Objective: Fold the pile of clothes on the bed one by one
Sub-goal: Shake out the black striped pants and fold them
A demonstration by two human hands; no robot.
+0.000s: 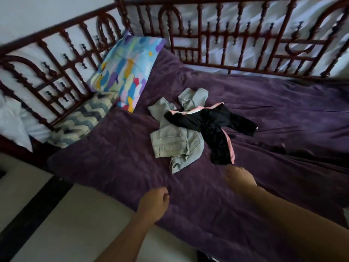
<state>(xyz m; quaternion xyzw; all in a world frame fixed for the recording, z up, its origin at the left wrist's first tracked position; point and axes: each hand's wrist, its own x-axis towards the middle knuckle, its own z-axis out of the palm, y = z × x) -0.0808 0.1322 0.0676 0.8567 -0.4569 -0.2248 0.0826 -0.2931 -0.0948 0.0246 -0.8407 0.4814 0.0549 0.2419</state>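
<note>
A white pillow (11, 121) sits far out at 9 o'clock, behind the dark red bed rail (56, 59). Next to it, a zigzag pillow (79, 120) leans on the rail, and a pillow with many bright colors (126, 70) stands at about 11 o'clock. A purple blanket (273, 114) covers the bed. The left hand (154, 204) hangs at 7 o'clock, just over the near edge of the blanket. Its fingers are curled in loosely and it holds nothing. The pile of clothes lies in the middle of the bed, at about 12 o'clock from this hand and well apart from it. In the pile, a crumpled pale blue jeans piece (177, 142) lies on the left. A black piece with pink stripes (213, 125) lies partly on top of it, to the right. The right hand (240, 176) is at 5 o'clock, blurry, just below the black piece's bottom end. I cannot tell if it is open or closed.
</note>
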